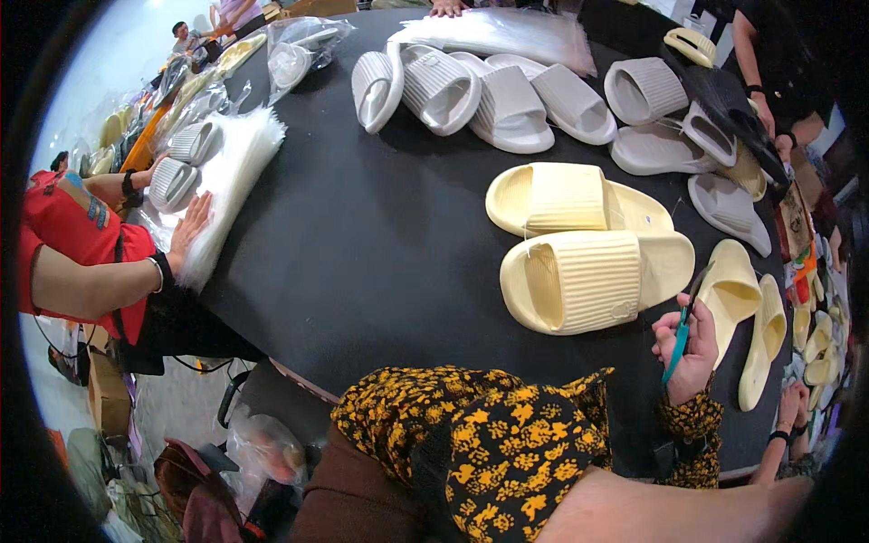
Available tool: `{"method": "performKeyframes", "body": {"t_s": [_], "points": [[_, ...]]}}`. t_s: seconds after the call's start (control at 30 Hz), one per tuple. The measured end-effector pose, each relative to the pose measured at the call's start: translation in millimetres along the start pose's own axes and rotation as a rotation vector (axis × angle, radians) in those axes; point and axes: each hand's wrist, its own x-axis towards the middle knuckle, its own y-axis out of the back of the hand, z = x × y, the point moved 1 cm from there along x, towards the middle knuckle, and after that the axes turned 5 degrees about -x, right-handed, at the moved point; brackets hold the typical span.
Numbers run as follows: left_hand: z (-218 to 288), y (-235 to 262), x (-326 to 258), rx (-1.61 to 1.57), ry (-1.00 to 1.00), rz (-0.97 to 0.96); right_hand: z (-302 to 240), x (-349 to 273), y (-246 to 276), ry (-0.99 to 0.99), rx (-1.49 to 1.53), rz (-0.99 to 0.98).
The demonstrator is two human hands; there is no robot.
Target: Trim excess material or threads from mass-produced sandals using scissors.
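While the right hand (pixel 690 353) is clamped around teal scissors (pixel 681 337), the pale yellow slide pair (pixel 588 249) lies just left of it on the black table (pixel 362 244), seemingly joined by a thin tie. No left hand shows. Grey slides (pixel 489 95) wait beyond, untouched.

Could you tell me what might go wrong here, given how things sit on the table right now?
The right hand holds teal scissors close beside the pale yellow slippers, so the blades might nick the foam. Another yellow pair lies near the edge of the black table and could slide off if bumped.
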Motion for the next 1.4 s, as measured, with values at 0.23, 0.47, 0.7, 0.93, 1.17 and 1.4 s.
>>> {"method": "performKeyframes", "body": {"t_s": [0.23, 0.47, 0.7, 0.93, 1.17, 1.4], "points": [[-7.1, 3.8, 13.4, -0.063, 0.022, -0.004, 4.4, 3.1, -1.5, 0.024, 0.01, -0.013], [-2.9, 19.6, 25.9, -0.045, 0.042, 0.084, 8.6, 5.7, 1.2, 0.111, -0.019, -0.049], [17.8, 38.3, 21.5, 0.156, -0.028, 0.285, 36.6, 14.2, 6.1, 0.36, -0.309, -0.025], [52.5, 35.6, 7.4, 0.31, -0.098, 0.276, 9.9, 6.9, 12.5, 0.237, -0.053, -0.011], [42.6, 41.9, -12.7, 1.314, -0.44, 0.67, -7.2, 7.4, 10.9, -0.069, 0.258, -0.09], [-1.7, 105.9, -82.8, 1.342, 0.251, 1.194, -2.1, 4.3, 15.7, -0.094, 0.284, -0.035]]}}
